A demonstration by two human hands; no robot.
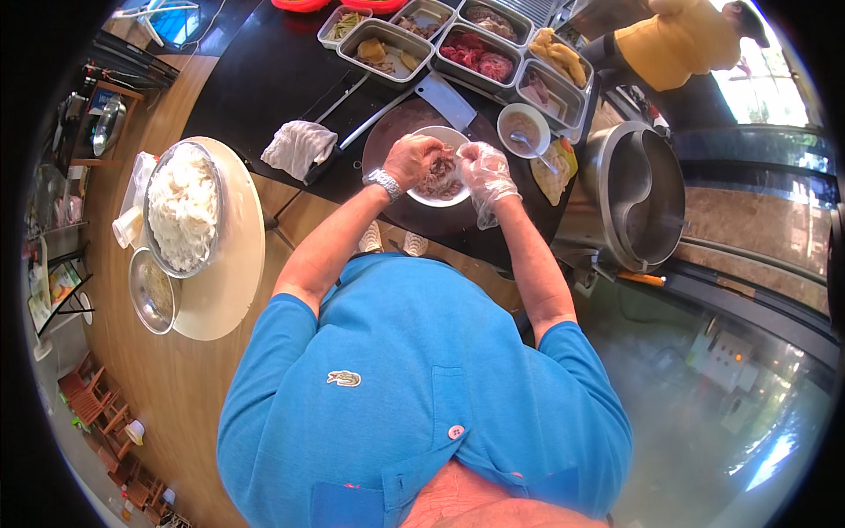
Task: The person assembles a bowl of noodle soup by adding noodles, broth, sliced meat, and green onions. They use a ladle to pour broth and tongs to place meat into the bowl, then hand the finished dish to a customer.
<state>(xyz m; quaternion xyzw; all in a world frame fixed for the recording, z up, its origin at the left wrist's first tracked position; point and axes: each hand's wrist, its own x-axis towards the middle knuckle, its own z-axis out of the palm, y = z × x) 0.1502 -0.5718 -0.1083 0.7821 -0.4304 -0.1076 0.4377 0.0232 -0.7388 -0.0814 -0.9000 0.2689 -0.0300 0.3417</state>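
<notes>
A white bowl of shredded, cooked-looking meat stands on a round brown board. My left hand, bare with a metal watch at the wrist, is at the bowl's left side, its fingers bent together over the meat. My right hand, in a clear plastic glove, is at the right rim with its fingertips bent inward. Whether either hand pinches a piece of meat cannot be made out. Behind the bowl lies a cleaver. A smaller bowl of brownish sauce with a spoon stands to the right.
Metal trays of meat and other food line the table's back. A folded white cloth lies left, beside a dark-handled tool. A divided metal pot stands right. White noodles fill a basin on a round stool at left. A person in yellow is beyond.
</notes>
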